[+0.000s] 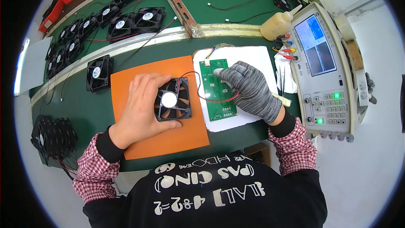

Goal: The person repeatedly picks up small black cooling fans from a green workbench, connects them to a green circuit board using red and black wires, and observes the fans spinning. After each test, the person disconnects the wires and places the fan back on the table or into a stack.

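My bare left hand (141, 103) is closed round the left side of a black cooling fan (169, 100), which sits on an orange mat (195, 137). From the fan's upper edge a red-and-black cable (211, 100) loops right and disappears into my right hand. That right hand (249, 88), in a grey knit glove, is closed over the right part of a green circuit board (214, 112), with its thumb by the board's upper half. The cable's end is hidden under the gloved fingers. Beneath the board lies a white sheet (259, 52), and coloured wires plug into its top.
At right stands a test instrument (322, 71) with a lit screen and clip leads. A squeeze bottle (276, 24) and tweezers (282, 80) are beside it. Several fans (120, 24) rest beyond a rail at the back left, another fan (98, 74) nearer, and a fan stack (55, 137) at far left.
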`<state>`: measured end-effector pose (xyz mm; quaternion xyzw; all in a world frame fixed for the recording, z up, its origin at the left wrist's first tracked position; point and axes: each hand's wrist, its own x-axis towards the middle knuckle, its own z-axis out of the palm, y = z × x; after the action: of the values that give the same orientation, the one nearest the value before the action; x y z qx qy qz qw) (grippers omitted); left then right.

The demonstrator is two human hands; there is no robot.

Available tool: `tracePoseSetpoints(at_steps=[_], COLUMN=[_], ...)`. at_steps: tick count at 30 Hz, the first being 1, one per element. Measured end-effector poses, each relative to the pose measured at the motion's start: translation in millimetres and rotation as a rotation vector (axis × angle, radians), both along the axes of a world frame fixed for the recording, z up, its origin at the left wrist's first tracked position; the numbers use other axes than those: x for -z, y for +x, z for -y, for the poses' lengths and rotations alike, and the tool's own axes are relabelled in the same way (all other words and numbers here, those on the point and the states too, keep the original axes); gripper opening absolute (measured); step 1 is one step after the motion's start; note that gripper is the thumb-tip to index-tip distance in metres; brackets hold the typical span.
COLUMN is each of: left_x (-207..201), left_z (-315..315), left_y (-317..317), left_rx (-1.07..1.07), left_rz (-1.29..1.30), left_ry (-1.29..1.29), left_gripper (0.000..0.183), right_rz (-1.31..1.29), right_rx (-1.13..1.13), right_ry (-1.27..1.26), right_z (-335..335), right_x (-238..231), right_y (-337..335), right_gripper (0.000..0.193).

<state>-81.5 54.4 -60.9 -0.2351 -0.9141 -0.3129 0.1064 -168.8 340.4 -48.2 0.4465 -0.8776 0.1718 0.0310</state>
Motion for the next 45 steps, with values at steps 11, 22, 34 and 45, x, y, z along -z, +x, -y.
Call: tracePoseSetpoints(at_steps=[11,22,34,45], left_x=[-9,-76,-90,8], left_z=[-2,0,1,16], left_y=[7,59,35,-145], left_rx=[-0.020,0.362,-0.077,-0.349], left_rz=[-0.238,0.445,-0.854,-0.440], left_ry=[-0.060,0.953,-0.171,-0.435], left_gripper=[0.090,0.031,0.060,0.032], right_rz=[0.111,0.264,0.244,0.468], right_rx=[-0.044,0.051,0.047,0.244], right_ry=[-0.182,-0.387,-0.435,-0.816], right_z=[-1,-15,-8,-12], right_x=[9,18,25,10], right_y=[-9,-11,-10,-3], right_gripper=[0.030,0.015,0.017,0.019])
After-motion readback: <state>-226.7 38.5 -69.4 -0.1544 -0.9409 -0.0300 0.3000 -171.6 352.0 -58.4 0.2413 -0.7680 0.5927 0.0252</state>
